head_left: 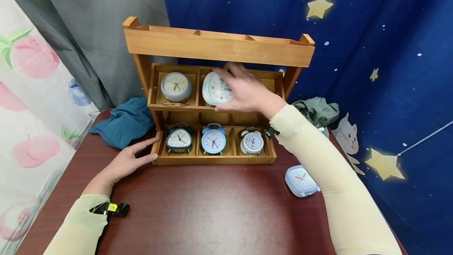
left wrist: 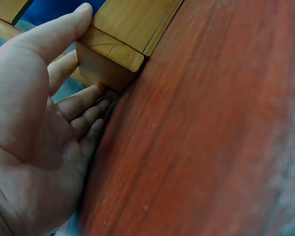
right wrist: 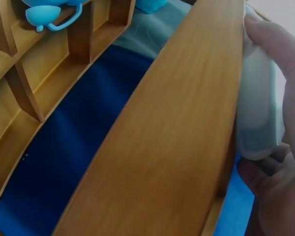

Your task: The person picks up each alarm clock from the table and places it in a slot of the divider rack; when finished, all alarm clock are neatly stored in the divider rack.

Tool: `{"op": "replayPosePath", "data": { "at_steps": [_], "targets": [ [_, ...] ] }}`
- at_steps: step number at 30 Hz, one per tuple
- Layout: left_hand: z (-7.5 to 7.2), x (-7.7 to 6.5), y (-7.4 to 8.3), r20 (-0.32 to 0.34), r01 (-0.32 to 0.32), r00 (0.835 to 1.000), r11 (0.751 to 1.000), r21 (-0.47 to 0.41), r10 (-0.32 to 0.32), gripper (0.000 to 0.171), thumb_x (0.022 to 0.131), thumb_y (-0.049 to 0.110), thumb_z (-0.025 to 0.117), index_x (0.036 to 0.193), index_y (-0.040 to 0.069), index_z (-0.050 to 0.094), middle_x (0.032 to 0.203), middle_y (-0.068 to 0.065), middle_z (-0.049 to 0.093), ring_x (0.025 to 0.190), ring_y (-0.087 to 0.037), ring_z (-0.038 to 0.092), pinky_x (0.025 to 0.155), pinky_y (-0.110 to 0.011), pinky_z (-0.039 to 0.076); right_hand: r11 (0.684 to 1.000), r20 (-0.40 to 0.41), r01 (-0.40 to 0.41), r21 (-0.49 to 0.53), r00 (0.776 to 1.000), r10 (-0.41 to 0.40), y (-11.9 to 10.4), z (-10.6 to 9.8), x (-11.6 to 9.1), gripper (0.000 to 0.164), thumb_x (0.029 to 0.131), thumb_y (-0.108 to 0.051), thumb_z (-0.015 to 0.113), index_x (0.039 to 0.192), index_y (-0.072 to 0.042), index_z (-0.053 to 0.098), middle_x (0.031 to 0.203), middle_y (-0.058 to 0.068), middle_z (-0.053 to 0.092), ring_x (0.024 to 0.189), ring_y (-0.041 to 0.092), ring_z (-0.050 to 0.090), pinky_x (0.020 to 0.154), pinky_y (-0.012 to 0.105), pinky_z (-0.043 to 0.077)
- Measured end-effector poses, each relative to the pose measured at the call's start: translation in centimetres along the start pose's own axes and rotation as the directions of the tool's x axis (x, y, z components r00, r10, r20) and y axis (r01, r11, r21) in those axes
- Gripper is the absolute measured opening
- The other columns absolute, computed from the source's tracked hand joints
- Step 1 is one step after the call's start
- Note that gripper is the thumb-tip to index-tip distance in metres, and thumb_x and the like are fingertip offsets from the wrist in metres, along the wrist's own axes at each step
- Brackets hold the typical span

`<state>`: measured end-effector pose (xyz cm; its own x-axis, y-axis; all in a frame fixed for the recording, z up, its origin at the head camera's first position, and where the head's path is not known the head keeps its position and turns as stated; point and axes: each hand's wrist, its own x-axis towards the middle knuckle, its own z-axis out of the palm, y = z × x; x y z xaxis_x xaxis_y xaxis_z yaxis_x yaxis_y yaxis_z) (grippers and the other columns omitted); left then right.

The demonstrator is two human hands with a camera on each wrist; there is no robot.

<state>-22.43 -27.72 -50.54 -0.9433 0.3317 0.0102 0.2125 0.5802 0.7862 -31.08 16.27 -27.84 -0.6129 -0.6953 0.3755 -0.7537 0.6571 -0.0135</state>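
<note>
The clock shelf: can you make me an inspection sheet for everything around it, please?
Surface: reddish-brown table; a light-blue clock sits at its right.
Job's things: wooden shelf; bottom tier has a black clock, a blue clock and a white clock; the middle tier's left compartment has a grey-blue clock.
Clutter: teal cloth left of the shelf, green cloth right.
Hands: left hand touches the shelf's lower left corner; right hand grips a pale clock at the middle tier's centre compartment.
Cables: nothing seen for certain.
Surroundings: blue star curtain, grey curtain, fruit-print cloth.

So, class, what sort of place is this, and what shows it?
Probably a curtained indoor workspace: a star-patterned curtain hangs behind a reddish-brown table bearing a wooden rack of clocks.
</note>
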Motion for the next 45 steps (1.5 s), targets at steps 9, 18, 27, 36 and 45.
{"op": "replayPosePath", "data": {
  "at_steps": [9, 18, 27, 36, 45],
  "targets": [
    [0.0, 0.3, -0.2, 0.005, -0.001, 1.0, 1.0, 0.002, 0.001, 0.069, 0.107, 0.046, 0.077, 0.169, 0.026, 0.053, 0.173, -0.014, 0.046, 0.16, -0.041, 0.035, 0.123, -0.072, 0.033, 0.999, 0.1, -0.023, 0.025, 0.995, 0.02, 0.1, -0.1, 0.5, 0.122, 0.081, -0.075, 0.091, 0.173, -0.014, 0.038, 0.144, 0.011, 0.047, 0.128, 0.031, 0.048, 0.106, 0.047, 0.05],
    [-0.1, 0.2, -0.1, 0.006, -0.007, 1.0, 1.0, 0.007, 0.007, 0.069, 0.107, 0.044, 0.077, 0.169, 0.026, 0.052, 0.173, -0.014, 0.046, 0.16, -0.043, 0.035, 0.122, -0.073, 0.033, 0.999, 0.185, -0.036, 0.024, 0.982, 0.031, -0.1, -0.5, 1.0, 0.126, 0.081, -0.076, 0.089, 0.174, -0.011, 0.034, 0.146, 0.014, 0.046, 0.132, 0.032, 0.046, 0.113, 0.047, 0.047],
    [-0.2, 0.1, 0.0, 0.011, -0.008, 1.0, 1.0, 0.008, 0.008, 0.07, 0.107, 0.04, 0.078, 0.17, 0.024, 0.051, 0.173, -0.016, 0.045, 0.159, -0.044, 0.035, 0.121, -0.074, 0.034, 1.0, 0.23, -0.026, -0.015, 0.973, 0.029, -0.4, -0.7, 1.5, 0.124, 0.082, -0.075, 0.089, 0.173, -0.01, 0.036, 0.141, 0.014, 0.046, 0.127, 0.032, 0.046, 0.11, 0.045, 0.046],
    [-0.2, -0.1, 0.3, 0.006, -0.011, 1.0, 1.0, 0.013, 0.011, 0.069, 0.107, 0.042, 0.077, 0.169, 0.026, 0.052, 0.173, -0.015, 0.046, 0.159, -0.043, 0.035, 0.121, -0.073, 0.034, 0.995, 0.28, -0.007, -0.095, 0.959, 0.034, -0.7, -0.8, 1.8, 0.126, 0.086, -0.082, 0.079, 0.175, -0.008, 0.031, 0.141, 0.015, 0.045, 0.126, 0.033, 0.045, 0.109, 0.046, 0.046],
    [-0.2, 0.0, 0.1, 0.004, -0.01, 1.0, 1.0, 0.019, 0.01, 0.069, 0.107, 0.043, 0.077, 0.169, 0.026, 0.052, 0.173, -0.015, 0.046, 0.159, -0.044, 0.035, 0.121, -0.073, 0.034, 0.989, 0.225, -0.028, -0.144, 0.973, 0.06, -1.3, 0.2, 1.7, 0.121, 0.09, -0.087, 0.069, 0.173, -0.006, 0.035, 0.142, 0.019, 0.045, 0.127, 0.037, 0.051, 0.109, 0.05, 0.051]
  ]
}}
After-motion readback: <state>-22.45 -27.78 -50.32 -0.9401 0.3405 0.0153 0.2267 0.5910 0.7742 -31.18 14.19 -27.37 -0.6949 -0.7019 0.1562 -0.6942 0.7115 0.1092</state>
